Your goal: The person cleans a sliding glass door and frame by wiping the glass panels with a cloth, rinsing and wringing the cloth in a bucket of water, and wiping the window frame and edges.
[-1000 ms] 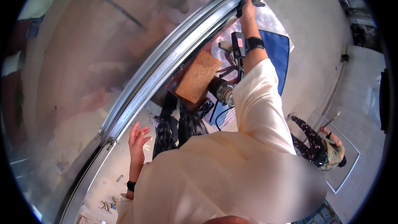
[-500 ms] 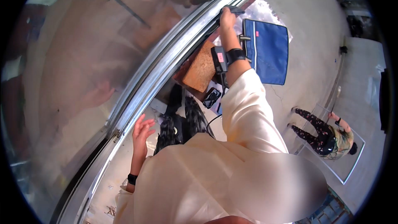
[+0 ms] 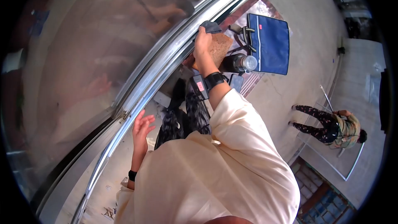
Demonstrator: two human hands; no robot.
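Note:
My right hand [image 3: 202, 43] is closed on a dark grey cloth [image 3: 212, 27] and holds it at the shiny metal frame [image 3: 159, 68] of a large glass pane [image 3: 70, 54]. Part of the cloth is hidden by my fingers. Lower down, my left hand [image 3: 143, 125] hovers beside the same frame, fingers apart, holding nothing. A dark device with a pink label [image 3: 200, 86] hangs at my right wrist, below a black strap [image 3: 214, 80].
Beyond my right hand are a brown block [image 3: 220, 49], a dark bottle with a clear lid [image 3: 238, 63], a phone [image 3: 236, 82] and a blue bag [image 3: 273, 43]. At right, another person [image 3: 331, 126] bends over a thin metal frame [image 3: 354, 161].
My right hand has slid with the cloth down and left along the metal frame, toward me. The bottle has come into sight. My left hand has hardly moved.

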